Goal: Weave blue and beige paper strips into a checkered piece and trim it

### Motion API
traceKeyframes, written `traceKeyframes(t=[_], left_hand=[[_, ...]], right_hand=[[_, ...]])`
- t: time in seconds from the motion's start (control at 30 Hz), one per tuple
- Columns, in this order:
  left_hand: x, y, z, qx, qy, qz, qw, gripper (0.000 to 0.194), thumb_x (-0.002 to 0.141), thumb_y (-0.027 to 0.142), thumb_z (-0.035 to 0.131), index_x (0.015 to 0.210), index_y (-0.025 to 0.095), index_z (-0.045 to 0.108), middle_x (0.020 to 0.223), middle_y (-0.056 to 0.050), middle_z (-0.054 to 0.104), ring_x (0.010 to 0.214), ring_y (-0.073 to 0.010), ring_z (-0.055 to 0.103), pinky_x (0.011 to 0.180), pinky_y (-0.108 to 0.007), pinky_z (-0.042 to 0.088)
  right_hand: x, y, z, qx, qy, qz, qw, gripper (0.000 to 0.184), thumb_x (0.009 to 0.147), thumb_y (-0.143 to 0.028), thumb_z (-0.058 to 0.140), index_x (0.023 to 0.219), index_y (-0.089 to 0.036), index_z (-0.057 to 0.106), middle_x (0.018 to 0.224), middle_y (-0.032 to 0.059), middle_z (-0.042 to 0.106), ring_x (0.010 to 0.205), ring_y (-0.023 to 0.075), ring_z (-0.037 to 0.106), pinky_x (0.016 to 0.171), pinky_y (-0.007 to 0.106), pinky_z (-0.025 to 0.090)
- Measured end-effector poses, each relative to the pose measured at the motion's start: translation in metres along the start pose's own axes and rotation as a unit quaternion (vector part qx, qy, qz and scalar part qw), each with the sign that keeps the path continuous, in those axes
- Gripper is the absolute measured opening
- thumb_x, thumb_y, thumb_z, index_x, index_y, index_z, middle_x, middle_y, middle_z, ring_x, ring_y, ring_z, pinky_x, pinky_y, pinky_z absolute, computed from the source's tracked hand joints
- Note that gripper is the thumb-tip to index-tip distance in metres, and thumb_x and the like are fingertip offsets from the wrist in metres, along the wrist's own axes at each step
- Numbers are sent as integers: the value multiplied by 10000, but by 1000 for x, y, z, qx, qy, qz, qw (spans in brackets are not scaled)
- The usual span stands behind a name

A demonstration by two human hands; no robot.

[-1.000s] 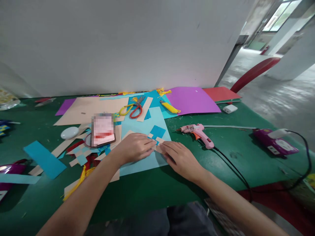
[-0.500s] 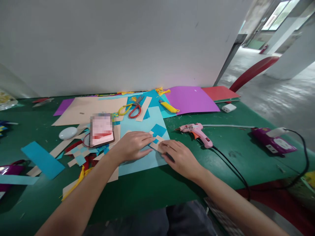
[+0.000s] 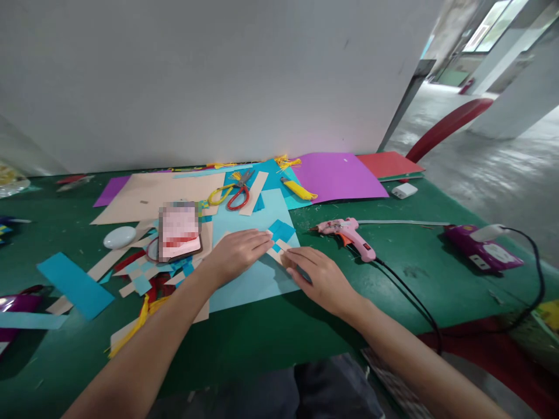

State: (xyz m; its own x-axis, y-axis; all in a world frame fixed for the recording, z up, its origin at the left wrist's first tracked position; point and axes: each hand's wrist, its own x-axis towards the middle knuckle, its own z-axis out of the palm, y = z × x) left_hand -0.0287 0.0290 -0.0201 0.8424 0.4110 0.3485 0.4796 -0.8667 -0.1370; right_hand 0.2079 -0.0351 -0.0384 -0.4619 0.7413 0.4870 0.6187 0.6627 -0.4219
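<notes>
Small woven paper strips in blue and beige lie over a light blue sheet, between my two hands. From the left, my left hand has its fingers together and pinches the edge of the weave. My right hand grips the beige end on the other side, fingers curled and thumb underneath. A blue paper piece sticks out just beyond the fingertips. Part of the weave is hidden under both hands.
A pink glue gun with a black cord lies right of my hands. Behind are scissors, a yellow cutter and purple card. Left are a phone, a white oval object and paper scraps. A purple power block sits far right.
My right hand's fingers have shifted slightly, with the thumb lower and apart from them. My left hand's fingers lie closer together at the weave's edge. The weave has barely moved.
</notes>
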Motion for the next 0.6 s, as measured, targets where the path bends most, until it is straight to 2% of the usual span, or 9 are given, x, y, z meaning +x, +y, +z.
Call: traceKeyframes(t=[0.1,0.2,0.27,0.33,0.4,0.43,0.5,0.53,0.6], left_hand=[[1,3,0,-51,39,-48,997,278,940,161,447,1129,179,649,1148,-75,693,1038,-218,660,949,-398,512],[2,4,-4,-148,102,-183,966,248,935,284,493,1047,176,686,1000,-62,738,912,-210,690,832,-340,554],[3,3,-7,-230,143,-298,915,281,904,375,538,993,162,699,921,-62,739,831,-211,690,728,-308,566],[4,0,-11,-328,165,-385,847,347,872,445,566,1019,155,687,888,-62,732,792,-211,685,681,-305,571],[4,-4,-14,-427,137,-424,787,429,862,472,569,1152,162,636,897,-71,727,793,-210,686,672,-316,579],[3,-5,-15,-465,106,-426,769,471,859,476,571,1214,168,601,906,-78,728,802,-212,690,671,-319,581],[3,-5,-16,-502,13,-400,767,511,860,479,566,1278,185,560,918,-87,731,793,-216,699,651,-312,579],[3,-4,-16,-492,-25,-381,782,503,866,484,554,1274,190,566,904,-85,734,752,-212,703,620,-299,572],[3,0,-15,-403,-46,-352,844,461,877,491,528,1219,191,611,857,-73,735,655,-196,692,556,-274,545]], right_hand=[[1,1,-5,18,72,38,997,277,920,-244,500,1173,-176,589,1172,112,631,1123,219,565,986,403,466],[1,3,-12,40,153,105,982,285,923,-256,490,1192,-207,571,1188,102,619,1116,228,566,966,430,472],[1,4,-16,71,195,150,967,278,924,-262,480,1185,-214,565,1167,102,625,1062,228,590,893,417,510],[2,4,-18,104,225,177,952,273,922,-273,480,1177,-214,560,1146,106,630,1022,225,606,829,396,532],[3,4,-19,129,239,186,944,279,917,-273,486,1182,-214,549,1128,109,631,1022,223,605,806,382,535],[3,4,-19,136,241,187,943,283,914,-268,490,1187,-214,543,1120,109,632,1021,221,604,794,374,535],[3,3,-18,138,239,184,944,284,904,-256,502,1182,-210,535,1106,111,630,1002,215,606,753,353,538],[3,3,-17,137,238,182,944,275,895,-253,513,1166,-208,536,1087,109,631,978,211,611,725,342,539],[3,3,-15,139,243,184,942,229,871,-254,548,1095,-205,549,999,90,641,891,196,622,664,317,536]])
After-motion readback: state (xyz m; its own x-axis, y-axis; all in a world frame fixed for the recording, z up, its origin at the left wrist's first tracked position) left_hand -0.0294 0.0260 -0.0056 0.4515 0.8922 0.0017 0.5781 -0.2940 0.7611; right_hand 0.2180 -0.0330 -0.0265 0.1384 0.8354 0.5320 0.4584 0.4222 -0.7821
